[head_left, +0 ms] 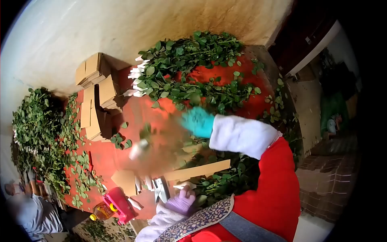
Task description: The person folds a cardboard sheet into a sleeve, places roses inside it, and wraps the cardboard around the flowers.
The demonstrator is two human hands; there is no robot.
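My right hand [197, 122], in a teal glove, is stretched over the red table [133, 113]; its fingers are smeared by motion. To its left a white-headed stem [139, 149] with a leaf is blurred, apparently moving, and I cannot tell whether the hand touches it. My left hand [181, 201], in a lilac glove, is closed low at the table's near edge, its fingers curled against a white-wrapped flower head [184, 186]; what lies inside the grip is hidden. Beside it lies a grey metal tool [161, 190]. A long cardboard strip [197, 170] rests over leafy stems [219, 183].
Leafy stems with white-wrapped heads [193, 52] lie along the far side. Folded cardboard pieces [98, 94] are stacked at left, near a large leafy pile [40, 121]. A pink plastic container [120, 205] and yellow-capped bottle [102, 211] stand near another person [34, 209].
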